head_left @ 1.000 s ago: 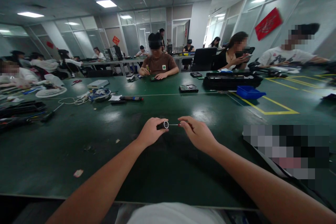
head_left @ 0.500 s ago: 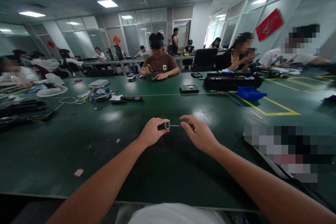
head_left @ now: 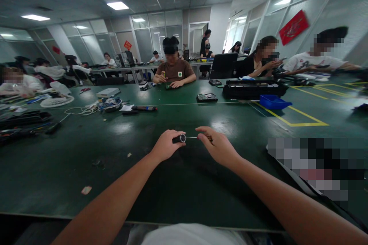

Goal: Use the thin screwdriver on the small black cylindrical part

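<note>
My left hand (head_left: pixel 165 145) is closed around a short black cylinder (head_left: pixel 179 138) with a pale ring at its round end, which faces me. Most of its body is hidden by my fingers, and I cannot tell its exact kind. In my right hand (head_left: pixel 220 147) lies a screwdriver, its thin metal shaft (head_left: pixel 191 138) pointing left with the tip at the cylinder's side. A bit of red shows where the shaft meets my thumb; the handle is mostly covered by my palm. My right index finger is stretched out above the shaft. Both hands are above the green table (head_left: pixel 184 195).
Ahead lie a hard drive (head_left: pixel 207 97), a long black casing (head_left: pixel 254 90) and a blue tray (head_left: pixel 274 102). Left of them are a screwdriver-like tool (head_left: pixel 143 108) and bundled cables (head_left: pixel 109 103). A co-worker (head_left: pixel 174 71) sits opposite. A blurred-out object (head_left: pixel 313 168) lies right.
My hands hold nearly the same pose; more of the screwdriver's handle shows behind my right thumb. In the background, a standing person has moved right.
</note>
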Demonstrator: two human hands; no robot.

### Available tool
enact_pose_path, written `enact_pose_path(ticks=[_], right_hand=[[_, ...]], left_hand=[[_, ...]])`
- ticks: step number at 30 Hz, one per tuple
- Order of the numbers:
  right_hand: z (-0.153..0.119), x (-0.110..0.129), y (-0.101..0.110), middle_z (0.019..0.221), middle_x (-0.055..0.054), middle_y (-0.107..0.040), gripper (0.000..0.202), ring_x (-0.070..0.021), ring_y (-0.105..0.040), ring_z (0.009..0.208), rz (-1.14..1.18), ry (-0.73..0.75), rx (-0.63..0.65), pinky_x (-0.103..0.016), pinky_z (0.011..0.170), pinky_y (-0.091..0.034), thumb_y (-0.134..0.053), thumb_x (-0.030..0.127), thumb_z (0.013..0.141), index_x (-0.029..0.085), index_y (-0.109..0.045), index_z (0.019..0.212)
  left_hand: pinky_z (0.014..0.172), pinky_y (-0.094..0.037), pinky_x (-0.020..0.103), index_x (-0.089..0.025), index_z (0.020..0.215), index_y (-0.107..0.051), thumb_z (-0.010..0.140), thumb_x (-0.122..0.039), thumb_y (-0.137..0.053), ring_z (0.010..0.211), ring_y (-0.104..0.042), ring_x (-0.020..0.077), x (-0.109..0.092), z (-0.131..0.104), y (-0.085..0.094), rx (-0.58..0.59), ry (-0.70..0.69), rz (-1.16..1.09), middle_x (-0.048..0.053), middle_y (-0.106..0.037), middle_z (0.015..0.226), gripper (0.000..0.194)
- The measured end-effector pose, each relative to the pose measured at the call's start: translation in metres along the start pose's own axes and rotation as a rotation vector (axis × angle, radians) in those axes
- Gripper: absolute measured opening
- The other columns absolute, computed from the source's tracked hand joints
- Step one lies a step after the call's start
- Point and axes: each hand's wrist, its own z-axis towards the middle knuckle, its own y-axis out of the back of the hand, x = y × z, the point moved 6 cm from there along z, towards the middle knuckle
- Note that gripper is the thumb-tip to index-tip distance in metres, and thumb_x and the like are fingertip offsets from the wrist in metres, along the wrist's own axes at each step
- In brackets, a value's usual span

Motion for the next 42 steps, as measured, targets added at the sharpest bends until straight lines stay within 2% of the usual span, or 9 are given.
enact_pose_path(ticks=[4,10,17,23,27,29,32,37,42], right_hand=[[-0.002,0.004,0.001,0.095,-0.006,-0.07,0.03,-0.0188,-0.064,0.083,0.038,0.026,0.002,-0.031,0.07,-0.047,-0.049,0.027,0.094,0.019,-0.059,0.121],[0.001,-0.002,-0.001,0.067,0.0,-0.062,0.035,-0.0163,-0.06,0.06,0.013,-0.05,0.059,-0.03,0.06,-0.043,-0.038,0.037,0.1,0.02,-0.064,0.114],[-0.001,0.001,-0.003,0.087,-0.004,-0.067,0.034,-0.0179,-0.063,0.074,0.06,0.0,0.07,-0.031,0.066,-0.047,-0.049,0.031,0.095,0.02,-0.054,0.128],[0.003,-0.008,-0.005,0.078,-0.003,-0.066,0.038,-0.0157,-0.059,0.061,0.043,-0.068,0.08,-0.03,0.06,-0.043,-0.035,0.039,0.101,0.018,-0.062,0.117],[0.002,-0.007,-0.004,0.077,-0.001,-0.066,0.034,-0.0156,-0.057,0.06,0.031,-0.035,0.058,-0.029,0.057,-0.04,-0.043,0.034,0.098,0.02,-0.056,0.126],[0.0,-0.002,-0.003,0.078,-0.001,-0.065,0.034,-0.0167,-0.059,0.066,0.066,0.005,0.045,-0.029,0.061,-0.043,-0.047,0.032,0.096,0.02,-0.053,0.127],[-0.001,0.001,-0.002,0.085,-0.003,-0.066,0.032,-0.0175,-0.062,0.075,0.116,0.002,0.04,-0.03,0.067,-0.045,-0.047,0.033,0.095,0.019,-0.053,0.123],[0.001,-0.005,-0.002,0.076,-0.001,-0.064,0.033,-0.0165,-0.059,0.064,0.081,-0.072,0.046,-0.029,0.06,-0.041,-0.036,0.039,0.1,0.021,-0.062,0.11],[0.0,-0.002,-0.002,0.081,-0.002,-0.064,0.029,-0.0167,-0.058,0.067,0.079,-0.012,0.046,-0.03,0.061,-0.042,-0.045,0.033,0.096,0.021,-0.055,0.121]], left_hand=[[0.09,-0.043,0.037,-0.028,0.121,-0.066,0.082,-0.029,-0.073,0.101,-0.057,0.0217,0.001,0.0,0.0,0.008,0.02,-0.003,0.002,-0.069,0.109,0.039],[0.089,-0.043,0.037,-0.028,0.12,-0.066,0.081,-0.029,-0.073,0.1,-0.057,0.0221,-0.001,0.001,0.0,0.021,0.013,0.005,0.002,-0.069,0.108,0.04],[0.091,-0.043,0.037,-0.028,0.121,-0.066,0.082,-0.029,-0.072,0.102,-0.058,0.0221,0.0,0.0,0.001,0.022,0.021,0.009,0.003,-0.068,0.11,0.04],[0.091,-0.043,0.037,-0.028,0.119,-0.067,0.08,-0.027,-0.075,0.1,-0.058,0.0218,0.0,0.001,0.0,0.009,0.008,0.005,0.003,-0.069,0.109,0.04],[0.09,-0.043,0.037,-0.028,0.12,-0.067,0.08,-0.027,-0.075,0.1,-0.058,0.0221,-0.002,0.001,0.0,0.028,0.015,0.001,0.003,-0.069,0.109,0.041],[0.091,-0.043,0.037,-0.028,0.12,-0.067,0.08,-0.027,-0.074,0.101,-0.058,0.0222,-0.002,0.0,0.001,0.027,0.022,-0.002,0.003,-0.069,0.11,0.041],[0.092,-0.042,0.037,-0.029,0.12,-0.066,0.08,-0.028,-0.074,0.101,-0.058,0.0223,-0.002,0.0,0.002,0.02,0.02,-0.003,0.003,-0.069,0.11,0.041],[0.089,-0.043,0.037,-0.029,0.12,-0.067,0.081,-0.029,-0.073,0.099,-0.058,0.0222,-0.003,0.0,0.0,0.037,0.015,0.008,0.003,-0.069,0.108,0.04],[0.09,-0.043,0.037,-0.028,0.121,-0.066,0.081,-0.03,-0.073,0.1,-0.058,0.0221,0.002,0.0,0.0,0.026,0.04,0.012,0.003,-0.068,0.108,0.04]])
